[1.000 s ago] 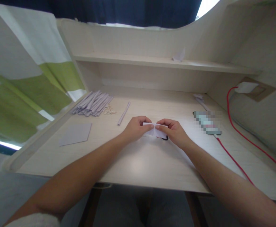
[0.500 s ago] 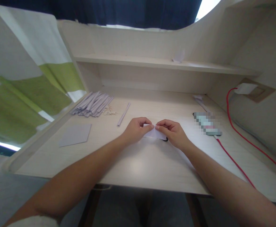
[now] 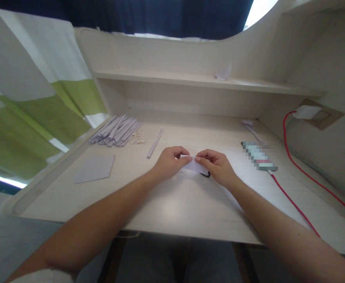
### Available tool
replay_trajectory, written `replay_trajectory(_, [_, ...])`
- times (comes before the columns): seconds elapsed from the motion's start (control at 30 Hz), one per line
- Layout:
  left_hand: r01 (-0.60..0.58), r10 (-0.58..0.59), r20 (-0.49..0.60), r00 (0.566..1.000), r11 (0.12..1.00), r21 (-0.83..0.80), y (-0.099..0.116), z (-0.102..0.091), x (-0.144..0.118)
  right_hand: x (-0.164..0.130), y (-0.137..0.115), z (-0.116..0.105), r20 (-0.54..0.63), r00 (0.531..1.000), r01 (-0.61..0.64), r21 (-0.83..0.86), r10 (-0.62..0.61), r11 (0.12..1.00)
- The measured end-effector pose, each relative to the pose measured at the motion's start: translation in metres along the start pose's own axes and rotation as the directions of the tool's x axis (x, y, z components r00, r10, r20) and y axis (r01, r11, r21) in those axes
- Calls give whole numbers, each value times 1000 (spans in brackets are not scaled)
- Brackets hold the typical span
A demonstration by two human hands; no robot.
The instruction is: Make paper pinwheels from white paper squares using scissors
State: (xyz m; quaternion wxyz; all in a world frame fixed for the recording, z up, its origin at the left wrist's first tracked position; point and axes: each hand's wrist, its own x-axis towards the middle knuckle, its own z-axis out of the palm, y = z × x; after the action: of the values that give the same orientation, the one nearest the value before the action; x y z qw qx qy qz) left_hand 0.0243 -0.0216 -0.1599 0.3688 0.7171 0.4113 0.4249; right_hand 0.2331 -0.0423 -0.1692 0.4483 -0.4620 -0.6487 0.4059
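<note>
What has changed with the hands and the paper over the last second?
The small white paper looked opened out with a centre crease a second ago; now it is pressed flatter between the left hand and right hand, whose fingertips have closed together at its top edge. Both keep their grip; the strip pile is unmoved.

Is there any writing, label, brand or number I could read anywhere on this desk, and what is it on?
None can be read.
The phone on the desk is blurred out, so anything on it is unreadable.
The white paper piece pinched between the left hand and right hand shows no print.
The paper strips, the grey sheet and the white charger look plain.
</note>
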Motion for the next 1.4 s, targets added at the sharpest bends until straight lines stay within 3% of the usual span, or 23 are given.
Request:
replay_trajectory(0.9, [-6, 5, -41, 999, 1000, -15, 2, -4, 1, 0, -4, 1, -49, 998, -29, 43, 31, 999])
replay_trajectory(1.1, [76, -87, -62, 994, 984, -163, 0, -5, 5, 2, -8, -1, -97, 992, -72, 135, 86, 988])
replay_trajectory(1.27, [110, -142, -65, 988, 928, -355, -2, -7, 7, 3, -6, -2, -102, 973, -166, 306, 205, 938])
replay_trajectory(1.4, [13, -42, -71, 997, 933, -360, -2, -11, 6, 2, -11, -2, -74, 960, -220, 391, 269, 894])
